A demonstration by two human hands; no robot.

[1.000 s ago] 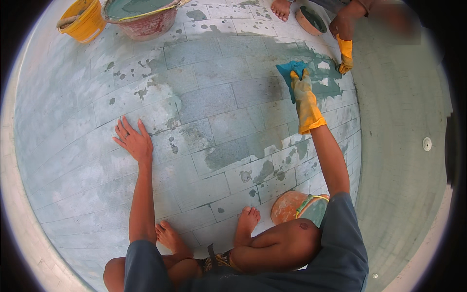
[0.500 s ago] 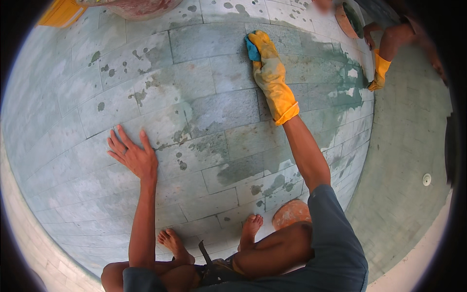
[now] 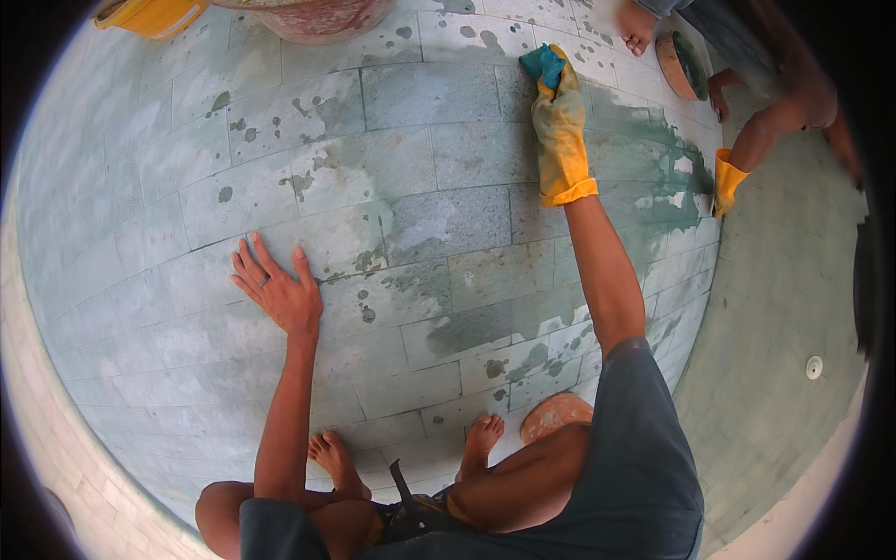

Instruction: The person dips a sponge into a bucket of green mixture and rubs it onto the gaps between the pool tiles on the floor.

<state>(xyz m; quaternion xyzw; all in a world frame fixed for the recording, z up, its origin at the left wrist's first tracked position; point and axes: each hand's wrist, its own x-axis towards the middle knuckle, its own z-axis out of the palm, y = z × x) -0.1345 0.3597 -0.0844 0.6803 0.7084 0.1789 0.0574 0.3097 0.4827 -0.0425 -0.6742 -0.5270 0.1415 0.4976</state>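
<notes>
My right hand (image 3: pixel 563 126), in a stained yellow rubber glove, reaches far out over the wet grey-green tiles (image 3: pixel 429 89). Its fingers close round a crumpled blue cloth (image 3: pixel 543 65) against the tile surface; the fingertips are partly hidden. My bare left hand (image 3: pixel 285 294) lies flat on drier, paler tiles to the left, fingers spread and holding nothing. Dark wet blotches and smeared patches cover the tiles between and beyond my hands.
A yellow bucket (image 3: pixel 154 17) and a reddish stained tub (image 3: pixel 317 21) stand at the far left. Another person's yellow-gloved hand (image 3: pixel 728 182) rests by the right edge, near a round bowl (image 3: pixel 681 65). An orange-red container (image 3: pixel 557 415) sits beside my right leg. A lower green-tiled surface (image 3: pixel 775 299) lies right.
My right hand with the cloth has moved farther out and to the right across the tiles. My left hand stays planted. The whole view has shifted slightly.
</notes>
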